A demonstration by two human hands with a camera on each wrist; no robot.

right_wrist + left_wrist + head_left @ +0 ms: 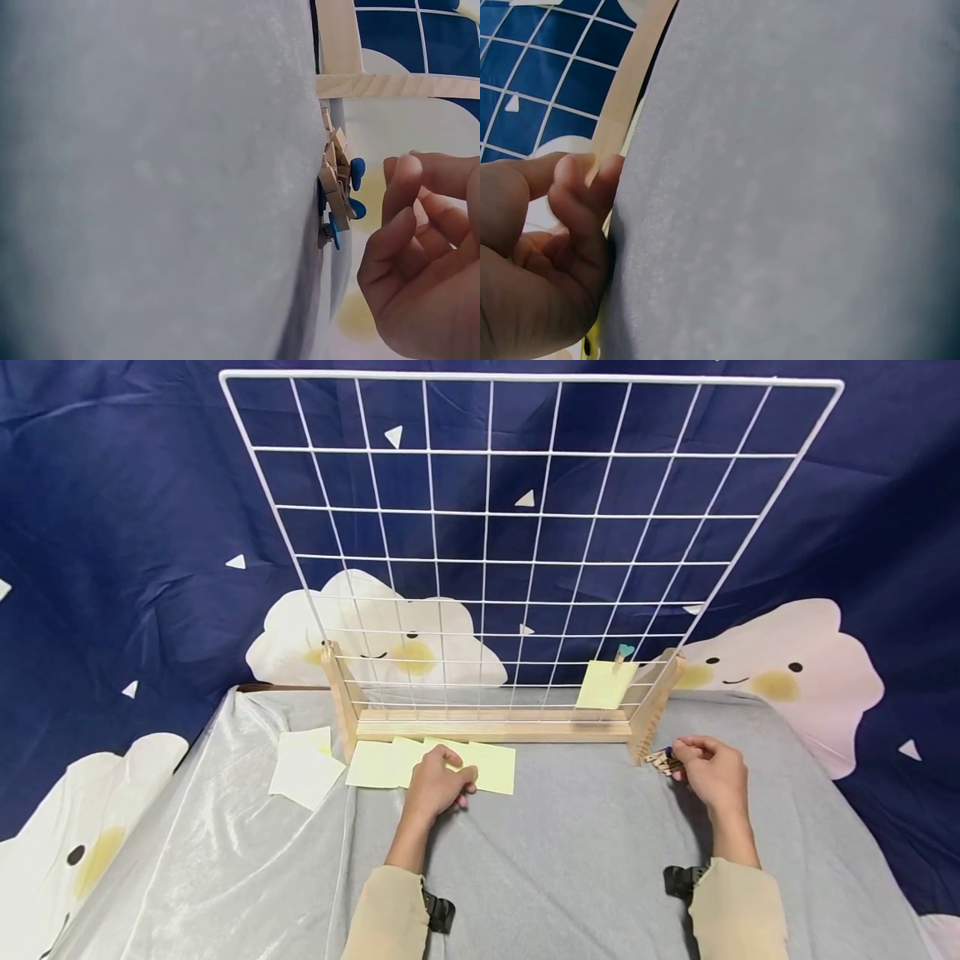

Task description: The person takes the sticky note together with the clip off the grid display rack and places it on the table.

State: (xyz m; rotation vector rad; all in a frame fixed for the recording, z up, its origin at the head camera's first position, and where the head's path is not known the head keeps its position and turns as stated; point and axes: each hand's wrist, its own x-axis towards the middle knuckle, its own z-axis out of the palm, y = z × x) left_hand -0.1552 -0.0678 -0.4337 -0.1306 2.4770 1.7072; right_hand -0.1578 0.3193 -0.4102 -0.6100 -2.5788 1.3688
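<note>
Several pale yellow paper sheets [492, 770] lie overlapping in a row along the front of a wooden stand. Over them is my left hand [438, 781], fingers loosely bent, with nothing visible in its grasp; whether it touches the paper I cannot tell. At the right, a small pile of wooden clothespins [335, 180] with blue ends lies on the cloth beside the stand's foot. My right hand [712, 771] is just beside that pile, fingers relaxed and bent. The right wrist view shows a gap between this hand [427, 240] and the clothespins, and nothing held.
A white wire grid [487, 514] rises from the wooden stand [487, 729]. Low on its right hangs a yellow sheet [602, 687], held by a clothespin with a teal heart [626, 650]. More pale sheets [303, 772] lie left of the stand on the grey cloth [562, 860].
</note>
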